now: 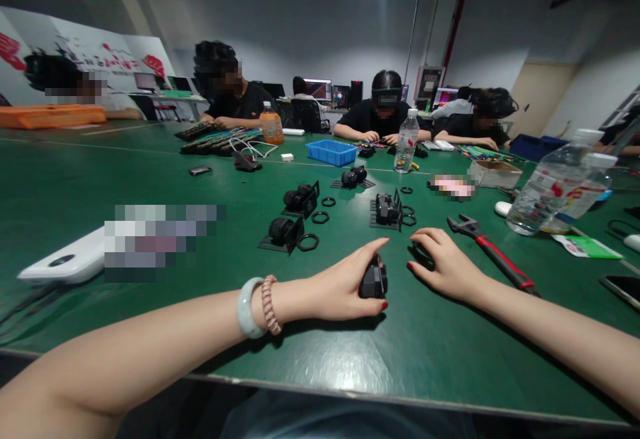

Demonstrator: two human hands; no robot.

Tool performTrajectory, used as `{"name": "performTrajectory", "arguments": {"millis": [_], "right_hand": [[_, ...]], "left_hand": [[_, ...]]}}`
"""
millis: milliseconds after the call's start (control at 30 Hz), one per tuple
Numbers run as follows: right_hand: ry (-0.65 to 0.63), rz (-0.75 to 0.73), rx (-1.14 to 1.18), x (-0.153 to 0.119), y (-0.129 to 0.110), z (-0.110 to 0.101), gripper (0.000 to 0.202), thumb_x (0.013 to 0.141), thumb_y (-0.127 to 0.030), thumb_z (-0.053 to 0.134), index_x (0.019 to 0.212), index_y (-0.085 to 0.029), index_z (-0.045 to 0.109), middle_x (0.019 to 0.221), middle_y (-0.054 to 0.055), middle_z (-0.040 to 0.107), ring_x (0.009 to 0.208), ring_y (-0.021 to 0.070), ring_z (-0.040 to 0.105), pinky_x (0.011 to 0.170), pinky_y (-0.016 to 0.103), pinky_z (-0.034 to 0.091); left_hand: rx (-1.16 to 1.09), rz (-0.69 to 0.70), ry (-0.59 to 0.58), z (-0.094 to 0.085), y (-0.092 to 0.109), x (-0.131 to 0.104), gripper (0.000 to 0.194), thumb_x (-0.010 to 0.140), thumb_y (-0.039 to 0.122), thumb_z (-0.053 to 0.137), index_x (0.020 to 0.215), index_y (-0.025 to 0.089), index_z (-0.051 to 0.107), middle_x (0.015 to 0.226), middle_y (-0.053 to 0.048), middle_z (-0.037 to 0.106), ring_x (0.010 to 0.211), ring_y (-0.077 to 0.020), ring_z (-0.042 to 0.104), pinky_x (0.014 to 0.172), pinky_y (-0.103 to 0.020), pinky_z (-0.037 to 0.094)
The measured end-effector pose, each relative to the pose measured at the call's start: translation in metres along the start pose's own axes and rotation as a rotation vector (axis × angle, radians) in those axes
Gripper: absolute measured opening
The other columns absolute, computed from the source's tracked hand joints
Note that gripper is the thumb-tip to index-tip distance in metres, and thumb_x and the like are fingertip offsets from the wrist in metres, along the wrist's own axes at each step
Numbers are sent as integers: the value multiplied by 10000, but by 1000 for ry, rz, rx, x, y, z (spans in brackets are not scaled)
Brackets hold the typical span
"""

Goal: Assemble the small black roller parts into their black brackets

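Note:
My left hand [340,285], with a bangle and a coiled band at the wrist, grips a small black plastic part [373,280] just above the green table. To its right, my right hand [447,262] rests low over the table, its fingers curled around a black ring [423,253]. Beyond my hands stand similar black assemblies on slotted plates: one at the front left [282,233], one behind it [301,200], one farther back [353,177] and one on the right [386,209]. Loose black hexagonal rings [307,242] lie beside them.
An adjustable wrench [495,255] with red-black handles lies right of my right hand. Plastic bottles [547,182] stand farther right. A blue tray [331,153] and another bottle [406,142] are mid-table. A white device [70,259] lies left. Several people sit across the table.

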State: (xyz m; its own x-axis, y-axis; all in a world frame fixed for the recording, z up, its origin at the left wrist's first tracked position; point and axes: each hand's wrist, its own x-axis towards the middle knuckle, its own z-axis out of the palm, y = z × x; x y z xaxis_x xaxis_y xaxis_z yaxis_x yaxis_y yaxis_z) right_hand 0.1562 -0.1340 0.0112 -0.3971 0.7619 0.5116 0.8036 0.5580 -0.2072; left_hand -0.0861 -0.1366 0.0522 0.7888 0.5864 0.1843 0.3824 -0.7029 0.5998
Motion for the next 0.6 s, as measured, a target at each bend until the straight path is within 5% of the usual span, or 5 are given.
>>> {"name": "performTrajectory", "arguments": {"millis": [267, 600], "right_hand": [[-78, 61, -34, 0, 3, 4, 290, 780, -287, 492, 1043, -169, 526, 1017, 104, 531, 965, 236, 488, 843, 405, 427], [-46, -32, 31, -1, 7, 5, 326, 776, -161, 462, 1089, -178, 550, 1031, 102, 553, 973, 225, 514, 831, 408, 455]], "left_hand": [[5, -13, -14, -1, 0, 0, 860, 655, 302, 626, 1337, 150, 124, 1181, -122, 440, 1056, -236, 463, 932, -362, 373], [6, -3, -10, -2, 0, 0, 861, 659, 310, 618, 1342, 158, 116, 1226, -129, 418, 1111, -253, 433, 959, -376, 345]]}}
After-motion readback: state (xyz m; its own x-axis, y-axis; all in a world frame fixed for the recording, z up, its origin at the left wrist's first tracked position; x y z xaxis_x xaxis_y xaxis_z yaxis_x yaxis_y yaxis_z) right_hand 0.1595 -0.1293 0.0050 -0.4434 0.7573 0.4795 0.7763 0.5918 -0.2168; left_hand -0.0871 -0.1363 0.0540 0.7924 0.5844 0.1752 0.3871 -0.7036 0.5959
